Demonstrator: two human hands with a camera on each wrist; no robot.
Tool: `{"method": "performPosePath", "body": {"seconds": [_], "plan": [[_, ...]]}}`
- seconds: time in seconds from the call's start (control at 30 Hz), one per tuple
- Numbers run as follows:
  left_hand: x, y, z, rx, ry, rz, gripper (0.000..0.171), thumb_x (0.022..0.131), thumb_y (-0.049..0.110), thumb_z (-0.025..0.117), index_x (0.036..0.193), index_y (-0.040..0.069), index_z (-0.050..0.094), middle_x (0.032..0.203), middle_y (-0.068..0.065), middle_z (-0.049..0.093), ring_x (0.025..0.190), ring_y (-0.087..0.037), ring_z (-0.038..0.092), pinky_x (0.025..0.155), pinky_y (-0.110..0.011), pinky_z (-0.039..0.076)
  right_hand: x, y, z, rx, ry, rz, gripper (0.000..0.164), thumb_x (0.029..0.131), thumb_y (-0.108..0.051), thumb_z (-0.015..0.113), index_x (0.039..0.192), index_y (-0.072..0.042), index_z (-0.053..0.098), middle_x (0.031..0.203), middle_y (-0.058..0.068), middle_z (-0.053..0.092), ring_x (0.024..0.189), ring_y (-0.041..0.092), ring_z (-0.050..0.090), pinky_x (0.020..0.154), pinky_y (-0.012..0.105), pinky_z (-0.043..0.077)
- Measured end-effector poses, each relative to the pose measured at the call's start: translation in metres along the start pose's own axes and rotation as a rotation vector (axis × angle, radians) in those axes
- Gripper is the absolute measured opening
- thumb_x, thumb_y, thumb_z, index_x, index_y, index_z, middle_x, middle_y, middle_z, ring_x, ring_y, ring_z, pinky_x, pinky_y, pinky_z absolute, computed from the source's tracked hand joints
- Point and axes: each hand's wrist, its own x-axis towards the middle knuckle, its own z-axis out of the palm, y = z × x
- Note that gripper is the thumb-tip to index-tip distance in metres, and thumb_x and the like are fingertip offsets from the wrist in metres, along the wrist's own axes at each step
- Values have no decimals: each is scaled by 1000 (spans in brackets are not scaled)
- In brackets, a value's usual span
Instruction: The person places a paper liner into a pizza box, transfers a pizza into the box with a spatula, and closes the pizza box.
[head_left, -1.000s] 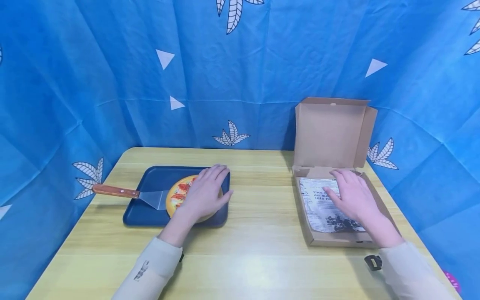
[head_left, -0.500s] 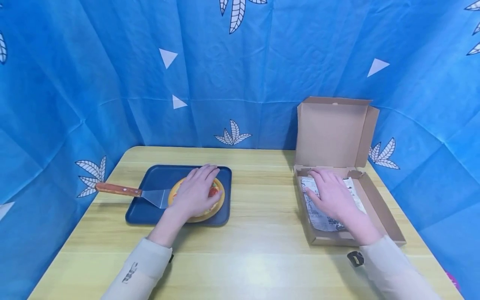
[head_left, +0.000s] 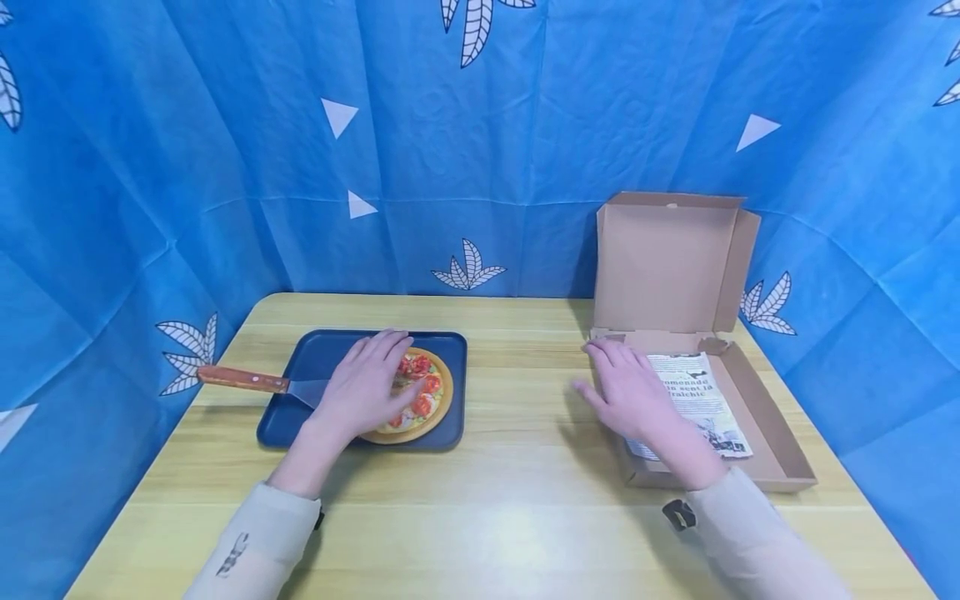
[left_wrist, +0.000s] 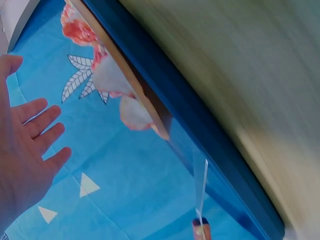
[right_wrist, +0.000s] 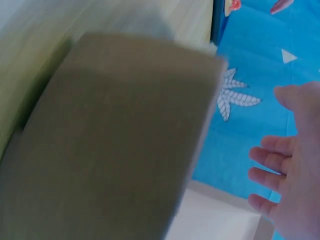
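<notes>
A small pizza [head_left: 426, 398] with red toppings lies on a dark blue tray [head_left: 311, 354] at the left. My left hand [head_left: 362, 385] hovers over the pizza's left side with relaxed fingers, holding nothing; the left wrist view has a gap between this hand and the pizza [left_wrist: 112, 75]. The wooden-handled metal spatula [head_left: 243, 379] has its blade over the tray, its front end hidden by my hand. At the right, my right hand [head_left: 632, 393], also holding nothing, is above the left edge of an open cardboard pizza box [head_left: 765, 421]. Printed paper [head_left: 693, 387] lines the box.
The box's lid [head_left: 663, 271] stands upright at the back. Light wood tabletop [head_left: 517, 400] stretches between tray and box. A blue patterned curtain [head_left: 487, 150] hangs behind and along both sides of the table.
Both hands have moved left. My left hand now uncovers the pizza's right side; my right hand has gone from over the lining paper to the box's left edge.
</notes>
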Motion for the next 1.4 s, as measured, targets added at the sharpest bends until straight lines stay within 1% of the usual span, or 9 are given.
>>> {"method": "performPosePath", "body": {"seconds": [0.13, 0.23, 0.37, 0.6, 0.73, 0.83, 1.0, 1.23, 1.4], "plan": [[-5, -8, -3, 24, 13, 3, 75, 94, 49, 70, 151, 3, 51, 157, -17, 47, 149, -36, 37, 123, -58, 27, 4, -12, 2, 24, -17, -1, 69, 104, -48, 56, 152, 1, 44, 156, 23, 45, 146, 44, 39, 119, 63, 29], [-9, -13, -5, 44, 21, 5, 75, 93, 47, 70, 150, 2, 51, 156, -18, 48, 148, -37, 38, 122, -59, 28, 6, -21, 5, 33, -29, -5, 72, 105, -51, 52, 155, 0, 41, 158, 22, 43, 147, 44, 38, 120, 63, 28], [-12, -19, -7, 54, 16, -2, 76, 93, 46, 71, 150, 1, 51, 156, -19, 48, 148, -38, 38, 122, -60, 28, 11, -30, 10, 34, -36, -19, 73, 106, -53, 49, 157, -2, 39, 159, 20, 42, 147, 42, 38, 122, 61, 26], [-19, -31, -8, 78, 20, -6, 74, 95, 48, 67, 150, 1, 51, 156, -19, 48, 148, -39, 38, 122, -59, 28, 20, -45, 19, 43, -39, -60, 74, 105, -50, 54, 158, -2, 38, 164, 17, 36, 153, 36, 32, 126, 57, 17], [-22, -37, -10, 86, 31, 3, 74, 94, 48, 69, 148, 0, 53, 154, -20, 49, 147, -40, 39, 121, -59, 29, 24, -52, 24, 59, -53, -65, 72, 105, -48, 55, 158, -2, 38, 165, 16, 34, 154, 34, 29, 126, 57, 15], [-26, -43, -13, 92, 32, 1, 75, 92, 47, 71, 148, -1, 53, 154, -21, 49, 147, -41, 39, 121, -59, 29, 28, -59, 28, 74, -56, -72, 71, 105, -46, 56, 158, -2, 38, 165, 15, 35, 154, 34, 29, 126, 57, 15], [-33, -51, -16, 94, 34, -8, 75, 92, 47, 70, 148, -1, 53, 153, -21, 50, 146, -41, 40, 121, -60, 29, 34, -69, 35, 88, -46, -91, 69, 106, -44, 56, 156, 0, 41, 162, 17, 40, 151, 35, 35, 125, 58, 21], [-40, -61, -17, 106, 66, 20, 74, 92, 45, 73, 144, -3, 55, 149, -24, 53, 142, -43, 44, 119, -61, 32, 42, -80, 47, 90, -77, -89, 64, 107, -43, 54, 155, -2, 43, 159, 18, 44, 148, 36, 40, 123, 58, 28], [-45, -65, -18, 94, 63, 20, 73, 91, 43, 74, 143, -5, 56, 148, -25, 53, 141, -45, 44, 118, -61, 32, 47, -88, 57, 86, -97, -83, 63, 106, -43, 55, 153, -2, 45, 157, 18, 46, 147, 36, 41, 121, 58, 30]]}}
